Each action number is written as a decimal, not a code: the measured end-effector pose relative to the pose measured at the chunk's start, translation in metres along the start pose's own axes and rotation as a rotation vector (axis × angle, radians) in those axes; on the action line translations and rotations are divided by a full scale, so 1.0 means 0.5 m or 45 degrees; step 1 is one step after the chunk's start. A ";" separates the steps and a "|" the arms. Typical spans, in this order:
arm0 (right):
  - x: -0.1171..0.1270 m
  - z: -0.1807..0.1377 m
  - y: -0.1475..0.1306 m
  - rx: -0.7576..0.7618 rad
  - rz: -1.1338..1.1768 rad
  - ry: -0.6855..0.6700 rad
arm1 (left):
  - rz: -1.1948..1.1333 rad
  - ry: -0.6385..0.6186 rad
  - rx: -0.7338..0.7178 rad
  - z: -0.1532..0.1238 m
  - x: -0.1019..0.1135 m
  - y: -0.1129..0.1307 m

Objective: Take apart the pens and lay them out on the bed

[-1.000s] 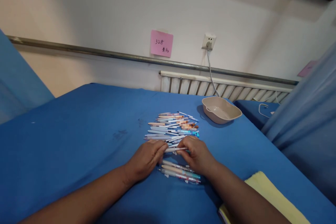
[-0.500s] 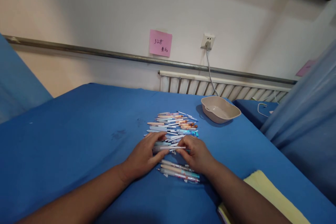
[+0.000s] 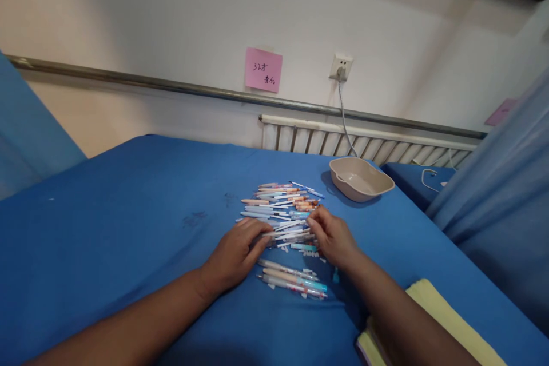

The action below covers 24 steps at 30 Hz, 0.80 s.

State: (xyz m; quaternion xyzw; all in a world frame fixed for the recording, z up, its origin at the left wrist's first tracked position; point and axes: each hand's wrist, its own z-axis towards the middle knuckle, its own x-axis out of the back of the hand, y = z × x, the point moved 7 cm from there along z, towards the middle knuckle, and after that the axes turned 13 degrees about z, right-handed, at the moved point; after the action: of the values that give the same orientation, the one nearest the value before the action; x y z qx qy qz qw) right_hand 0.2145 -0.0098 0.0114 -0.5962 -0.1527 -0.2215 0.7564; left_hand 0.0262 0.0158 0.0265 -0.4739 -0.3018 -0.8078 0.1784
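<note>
I seem to be arranging white sticks among pens, left grip and right grip curled, whether holding I can't tell; moving one calls for a light touch.

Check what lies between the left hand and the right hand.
In the head view, several thin white sticks and a teal pen section are between the left hand and the right hand.
</note>
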 end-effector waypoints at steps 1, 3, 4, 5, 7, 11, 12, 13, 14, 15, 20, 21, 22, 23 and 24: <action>-0.018 -0.003 0.000 -0.010 0.120 -0.039 | -0.009 -0.001 -0.013 -0.001 -0.001 0.004; -0.051 -0.007 0.004 -0.047 0.334 -0.101 | -0.021 -0.017 -0.036 -0.003 -0.005 0.009; -0.063 -0.008 0.007 -0.062 0.420 -0.117 | -0.022 -0.029 -0.044 -0.003 -0.007 0.009; -0.069 -0.007 0.011 -0.074 0.486 -0.123 | -0.020 -0.038 -0.045 -0.003 -0.010 0.008; -0.064 -0.003 0.024 -0.089 0.532 -0.116 | -0.005 -0.030 -0.015 -0.002 -0.011 -0.001; -0.020 0.006 0.064 -0.207 0.442 -0.128 | 0.058 0.012 0.107 0.002 -0.009 -0.028; -0.015 0.006 0.072 -0.241 0.441 -0.172 | 0.069 0.005 0.118 0.002 -0.011 -0.031; -0.014 0.005 0.076 -0.257 0.438 -0.224 | 0.074 -0.005 0.117 0.003 -0.013 -0.031; -0.015 0.004 0.076 -0.253 0.421 -0.273 | 0.073 -0.016 0.102 0.002 -0.016 -0.029; -0.018 0.002 0.072 -0.227 0.375 -0.317 | 0.066 -0.029 0.075 0.002 -0.019 -0.025; -0.027 0.000 0.016 0.094 -0.163 -0.280 | 0.045 -0.055 -0.065 -0.001 -0.019 0.000; -0.026 -0.003 0.001 0.157 -0.242 -0.252 | 0.034 -0.055 -0.094 -0.002 -0.016 0.006; -0.026 -0.006 -0.013 0.206 -0.293 -0.234 | 0.019 -0.058 -0.127 -0.002 -0.014 0.012; -0.027 -0.011 -0.027 0.243 -0.314 -0.242 | 0.002 -0.066 -0.160 -0.003 -0.011 0.018; -0.032 -0.018 -0.039 0.269 -0.317 -0.281 | -0.015 -0.072 -0.187 -0.003 -0.009 0.024</action>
State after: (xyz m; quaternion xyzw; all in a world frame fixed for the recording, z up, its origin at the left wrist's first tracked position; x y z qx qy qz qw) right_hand 0.1902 -0.0199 0.0175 -0.5106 -0.3297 -0.2294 0.7602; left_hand 0.0343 0.0059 0.0257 -0.5065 -0.2493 -0.8151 0.1299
